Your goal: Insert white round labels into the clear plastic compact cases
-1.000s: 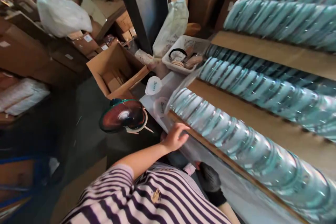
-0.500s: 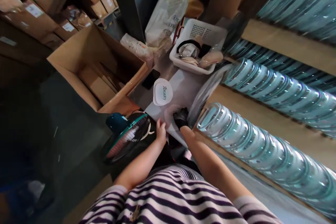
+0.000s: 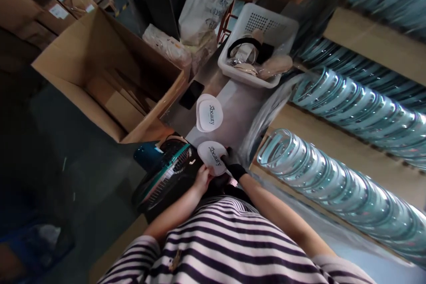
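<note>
White, rounded flat piece with dark "beauty" lettering (image 3: 210, 155): is being held close to the body, at the near end of the smooth grey worktop (image 3: 238, 111); its material cannot be told.
Right hand in a black glove (image 3: 232, 165): is being closed on the piece's right side, the fingers narrowed over its edge.
Bare left hand (image 3: 202, 179): is being placed at the piece's near left edge, fingers bunched; whether a pinch is being applied cannot be told.
Slip: could be caused by smooth glove contact, the piece being dropped off the near edge.
Crease: could be caused by uneven pressure being applied from both sides.
Overlapping pale lettered pieces (image 3: 210, 113): are being borne loose by the worktop, just beyond; might be knocked askew by a careless reach.
Round black fan with teal rim (image 3: 168, 171): is being stood at near left; light pieces might be shifted if a draught is being made.
Rows of clear, green-tinted round pieces (image 3: 319, 177): are being supported on brown cardboard at right; might be jostled by a swinging right elbow.
White perforated plastic basket (image 3: 249, 78): is being filled partly by wrapped packets, at the far end.
Open brown cardboard box (image 3: 66, 80): is being stood at left, over dim grey floor (image 3: 100, 159).
</note>
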